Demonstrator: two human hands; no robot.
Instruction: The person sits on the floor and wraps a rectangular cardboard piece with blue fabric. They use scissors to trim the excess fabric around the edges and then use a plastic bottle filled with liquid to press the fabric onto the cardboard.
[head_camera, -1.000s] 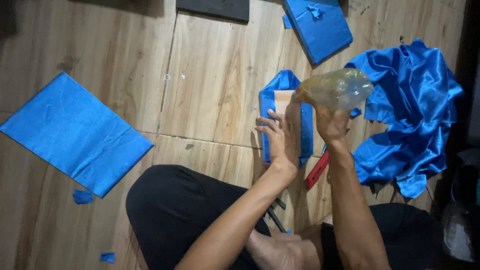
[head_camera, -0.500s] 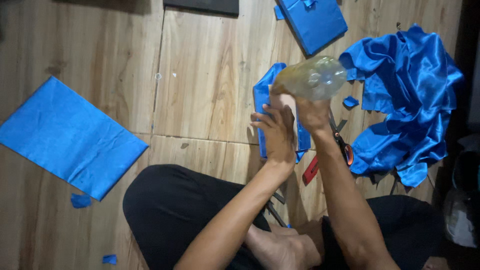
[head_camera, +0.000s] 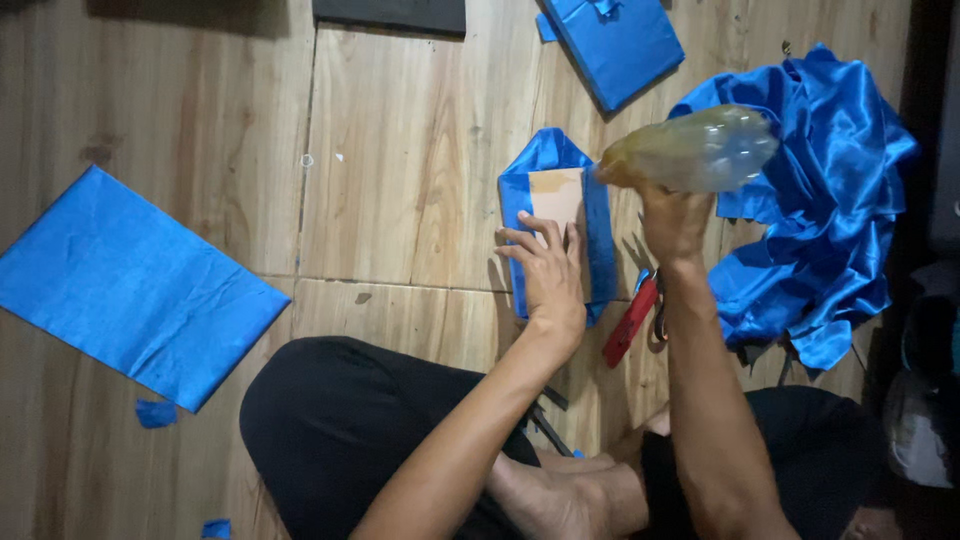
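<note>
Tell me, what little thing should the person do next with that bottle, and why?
Probably tip the bottle's neck down onto the bare cardboard. The right hand holds it on its side above the piece, the left hand presses the piece flat on the floor, and the blue fabric around its edges is not yet folded over the middle.

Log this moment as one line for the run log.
left hand: flat on cardboard panel over blue fabric piece | right hand: holding plastic bottle, tipped toward panel | red scissors: on wooden floor
</note>
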